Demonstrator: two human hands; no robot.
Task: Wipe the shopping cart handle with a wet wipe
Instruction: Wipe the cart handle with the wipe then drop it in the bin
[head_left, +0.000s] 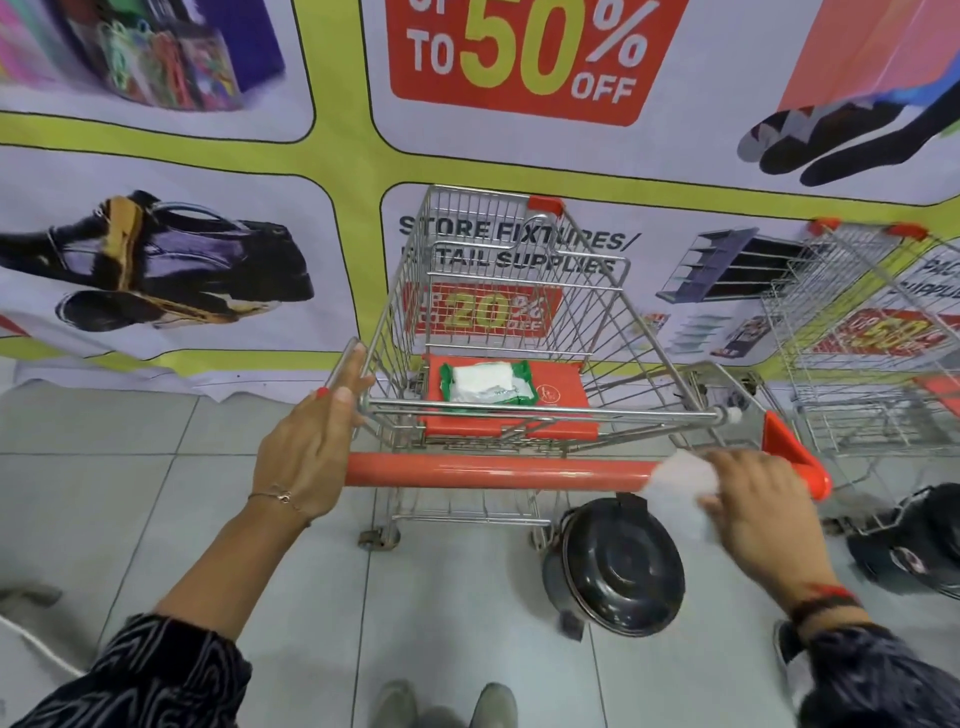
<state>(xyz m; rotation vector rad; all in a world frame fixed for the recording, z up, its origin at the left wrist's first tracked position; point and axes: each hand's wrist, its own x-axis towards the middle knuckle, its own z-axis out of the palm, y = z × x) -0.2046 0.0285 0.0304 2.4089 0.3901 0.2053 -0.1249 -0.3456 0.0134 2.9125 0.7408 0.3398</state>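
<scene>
A wire shopping cart (519, 322) stands in front of me with its red handle (493, 470) running left to right. My right hand (753, 499) presses a white wet wipe (680, 480) onto the right end of the handle; the wipe looks blurred. My left hand (311, 447) rests at the handle's left end, fingers stretched up along the cart's side rail, gripping nothing that I can see. A green pack of wipes (485, 383) lies on the red child seat flap (561, 395) inside the cart.
A black round lidded bin (618, 569) sits on the grey tiled floor under the handle's right side. A second wire cart (872, 332) stands at the right. A large printed sale banner (519, 78) covers the wall behind. My shoes (447, 701) show at the bottom.
</scene>
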